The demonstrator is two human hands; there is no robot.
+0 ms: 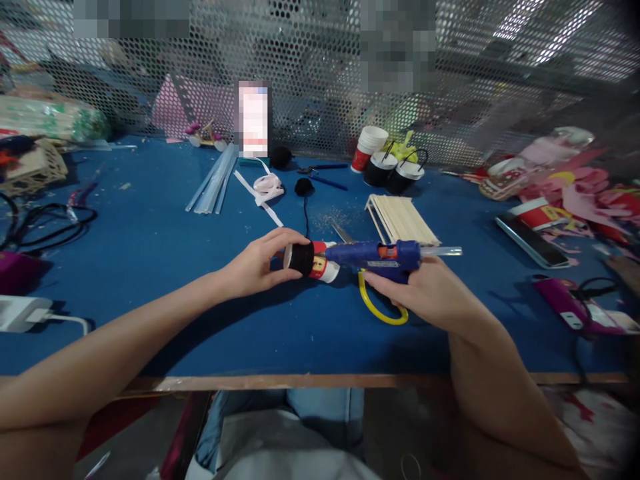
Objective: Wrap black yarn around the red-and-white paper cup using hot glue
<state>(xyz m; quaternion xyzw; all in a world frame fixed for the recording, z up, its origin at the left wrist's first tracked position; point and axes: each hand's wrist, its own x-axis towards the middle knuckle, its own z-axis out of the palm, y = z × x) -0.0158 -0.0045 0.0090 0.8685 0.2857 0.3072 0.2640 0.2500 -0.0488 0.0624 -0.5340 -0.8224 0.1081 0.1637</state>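
Note:
My left hand [260,263] grips a small paper cup [313,261] lying on its side, partly wrapped in black with a red and white end. My right hand [425,293] holds a blue hot glue gun [375,257] whose nozzle points left and touches the cup. A clear glue stick [443,251] pokes out of the gun's back. Scissors with yellow handles [373,307] lie on the blue table [150,267] under the gun.
A stack of wooden sticks [403,220] lies behind the gun. Clear glue sticks [215,180], white ribbon [265,190], black pompoms [303,187], paper cups [387,163], a phone [530,240] and pink paper scraps [575,187] surround the work spot. A mesh screen [320,73] backs the table.

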